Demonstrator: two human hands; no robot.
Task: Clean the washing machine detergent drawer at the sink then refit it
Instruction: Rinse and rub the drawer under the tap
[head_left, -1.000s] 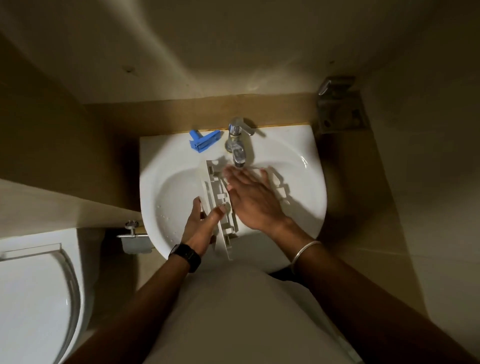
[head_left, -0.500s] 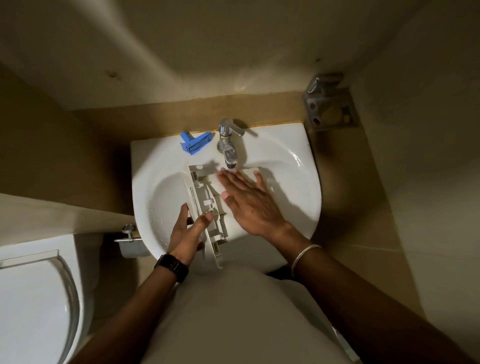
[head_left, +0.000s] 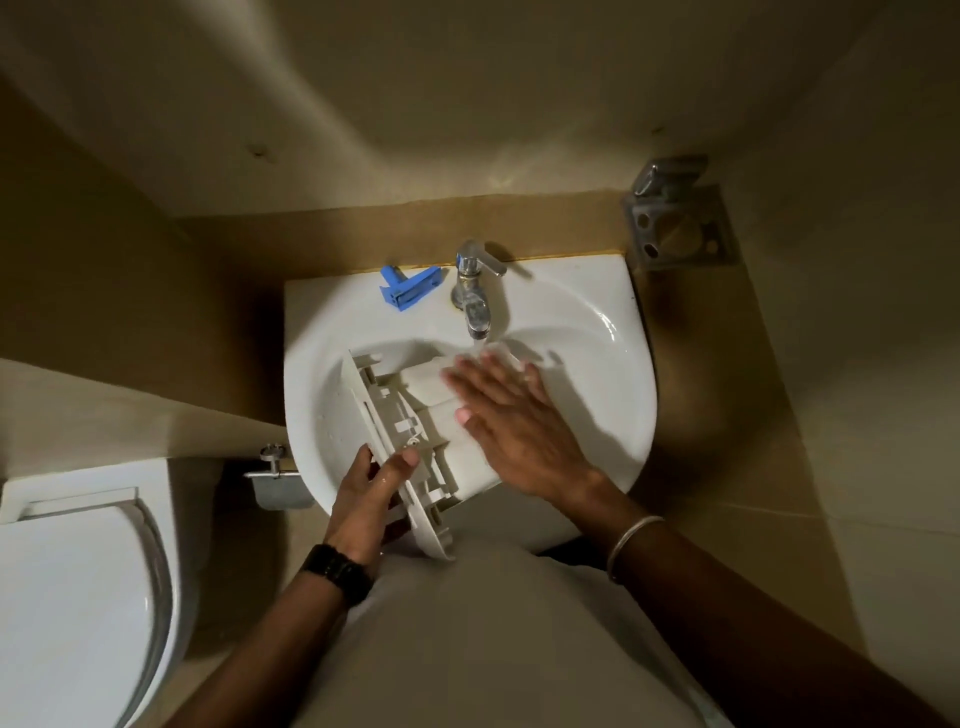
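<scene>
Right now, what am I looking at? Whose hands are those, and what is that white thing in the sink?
A person wears a camera on their head, so you look down at their own two hands. The white thing is a washing machine's detergent drawer, the tray where soap goes. It lies tilted in the sink to get washed. The left hand, the one with the watch, grips its front panel. The right hand lies flat on the drawer's body, below the tap. A small blue plastic part sits on the sink's back rim. A toilet stands to the left.
</scene>
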